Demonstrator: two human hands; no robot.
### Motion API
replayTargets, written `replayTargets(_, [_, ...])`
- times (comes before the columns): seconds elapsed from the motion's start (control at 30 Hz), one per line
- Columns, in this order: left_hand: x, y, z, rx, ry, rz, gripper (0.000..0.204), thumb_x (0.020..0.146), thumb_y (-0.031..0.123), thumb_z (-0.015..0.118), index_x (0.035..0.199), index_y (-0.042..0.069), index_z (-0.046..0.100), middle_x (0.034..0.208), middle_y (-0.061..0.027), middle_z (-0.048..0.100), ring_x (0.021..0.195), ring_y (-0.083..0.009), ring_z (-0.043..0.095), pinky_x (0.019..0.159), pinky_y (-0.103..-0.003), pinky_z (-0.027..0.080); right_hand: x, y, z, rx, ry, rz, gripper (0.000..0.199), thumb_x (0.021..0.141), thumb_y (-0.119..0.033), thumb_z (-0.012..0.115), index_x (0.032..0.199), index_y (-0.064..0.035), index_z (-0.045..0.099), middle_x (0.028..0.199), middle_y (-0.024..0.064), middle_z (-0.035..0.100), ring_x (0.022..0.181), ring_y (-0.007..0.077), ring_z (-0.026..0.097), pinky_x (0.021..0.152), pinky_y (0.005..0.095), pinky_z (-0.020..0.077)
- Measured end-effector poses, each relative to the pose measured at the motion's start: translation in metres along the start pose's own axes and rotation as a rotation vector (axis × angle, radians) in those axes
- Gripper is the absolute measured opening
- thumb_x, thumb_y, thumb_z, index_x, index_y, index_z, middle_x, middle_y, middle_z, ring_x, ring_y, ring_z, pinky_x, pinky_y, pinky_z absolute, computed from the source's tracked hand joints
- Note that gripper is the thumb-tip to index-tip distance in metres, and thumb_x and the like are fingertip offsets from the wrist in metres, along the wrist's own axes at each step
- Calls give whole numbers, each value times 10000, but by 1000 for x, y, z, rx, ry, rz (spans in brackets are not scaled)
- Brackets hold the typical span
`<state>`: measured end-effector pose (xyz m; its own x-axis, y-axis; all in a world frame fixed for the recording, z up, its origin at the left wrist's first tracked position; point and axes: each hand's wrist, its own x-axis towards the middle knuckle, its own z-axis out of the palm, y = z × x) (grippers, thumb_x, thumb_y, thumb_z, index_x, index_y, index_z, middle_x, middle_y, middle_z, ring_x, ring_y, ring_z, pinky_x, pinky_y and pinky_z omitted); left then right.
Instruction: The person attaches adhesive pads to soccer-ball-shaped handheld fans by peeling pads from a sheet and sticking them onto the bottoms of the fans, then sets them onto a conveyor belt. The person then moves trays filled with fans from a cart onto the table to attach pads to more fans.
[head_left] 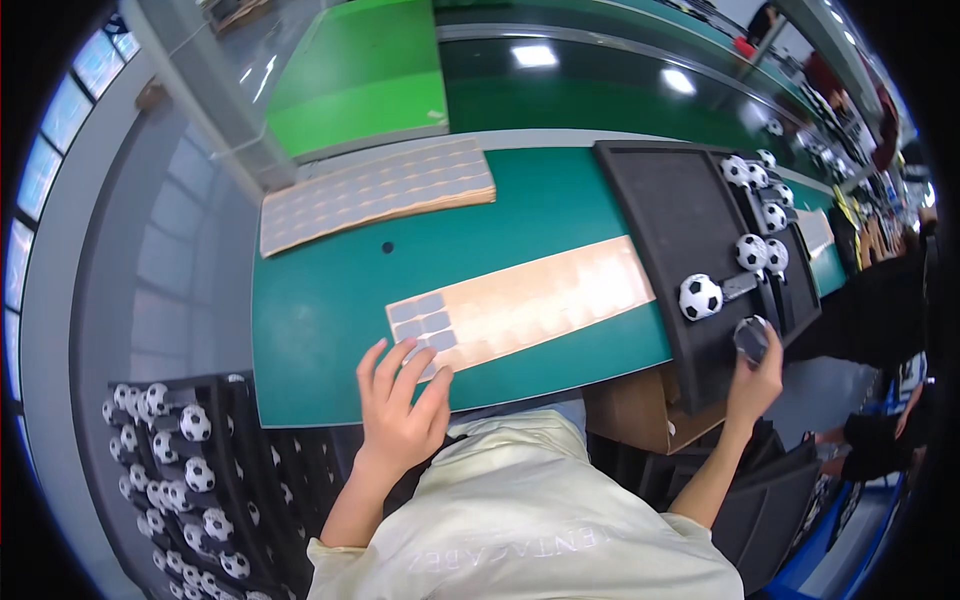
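My left hand (pixel 400 412) is at the near left end of a tan backing sheet (pixel 540 300), with its fingers spread. Its fingertips are over or on the few grey rounded-square stickers (pixel 432 322) left on that end; I cannot tell if one is being touched. At the right, my right hand (pixel 757 380) grips a small soccer-ball piece (pixel 751 342) whose dark flat face shows. It is held above the near right part of a black tray (pixel 668 205). Close by, another soccer-ball piece (pixel 701 297) with a dark stem lies in the tray.
Several more soccer-ball pieces (pixel 752 252) lie at the tray's right side. A stack of sticker sheets (pixel 375 195) rests at the back left of the green table (pixel 320 330). Trays of soccer-ball pieces (pixel 196 422) stand at lower left. A cardboard box (pixel 635 410) is below the table edge.
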<state>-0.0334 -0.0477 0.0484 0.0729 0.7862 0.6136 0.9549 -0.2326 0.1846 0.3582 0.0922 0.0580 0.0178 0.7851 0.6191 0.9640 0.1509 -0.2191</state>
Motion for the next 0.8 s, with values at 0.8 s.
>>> replayTargets(0.8, [-2,-52,-7,-1083,583,-412,557,742,13,696,1192,45,369,1176,-150,484,1064,-219,499,963,-372,384,-91,-291,87,798,-625,-340,181,735,-44,676,888,0,589,756,118,569,631,240,600,564,323,481])
